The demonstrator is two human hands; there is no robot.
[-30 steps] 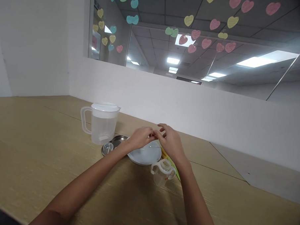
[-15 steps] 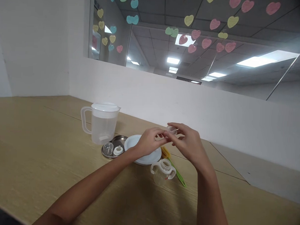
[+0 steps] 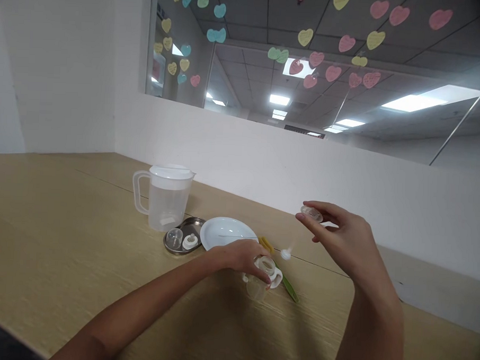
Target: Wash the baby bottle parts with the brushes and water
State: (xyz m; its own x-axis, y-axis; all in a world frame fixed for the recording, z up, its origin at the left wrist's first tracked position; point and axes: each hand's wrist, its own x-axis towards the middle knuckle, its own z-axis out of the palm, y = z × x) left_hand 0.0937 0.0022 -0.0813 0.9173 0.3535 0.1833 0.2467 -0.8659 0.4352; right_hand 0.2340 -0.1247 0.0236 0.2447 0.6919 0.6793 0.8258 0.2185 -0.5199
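My left hand [image 3: 242,257] is shut around the top of a clear two-handled baby cup [image 3: 256,287], whose white collar [image 3: 265,266] shows beside my fingers. My right hand [image 3: 343,235] is raised above the table and pinches a small clear cap [image 3: 312,214] between thumb and fingers. A small white piece [image 3: 286,253] hangs in the air below it, touching neither hand. Behind the cup lies a white plate [image 3: 225,233]. A green and yellow bottle brush [image 3: 290,288] lies mostly hidden behind the cup.
A steel tray [image 3: 181,245] holds a clear small cup [image 3: 174,238] and a white teat [image 3: 190,242]. A lidded plastic jug [image 3: 167,198] stands behind it on the wooden table [image 3: 82,237]. A white wall [image 3: 304,172] runs along the table's far edge, below a window with paper hearts.
My hands have separated. The right hand moved right with the clear cap, and the left moved down onto the baby cup. A small white piece now shows in the air between them.
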